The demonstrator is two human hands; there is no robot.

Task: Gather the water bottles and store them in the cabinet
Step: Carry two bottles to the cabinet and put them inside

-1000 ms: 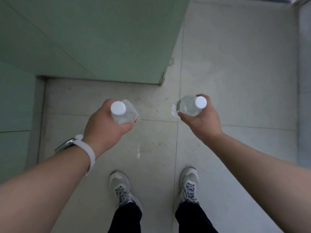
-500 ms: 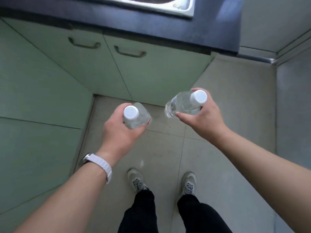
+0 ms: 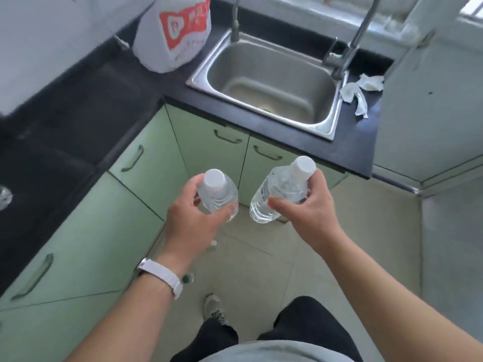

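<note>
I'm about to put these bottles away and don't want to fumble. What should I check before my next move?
1. Left hand grips the left bottle: ok.
2. Right hand grips the right bottle: ok.
3. White caps on both bottles: ok.
4. Cabinet doors under the sink open: not ok, both shut.
5. A hand free for a door handle: not ok, both full.
6. Room inside the cabinet: cannot tell, hidden.
</note>
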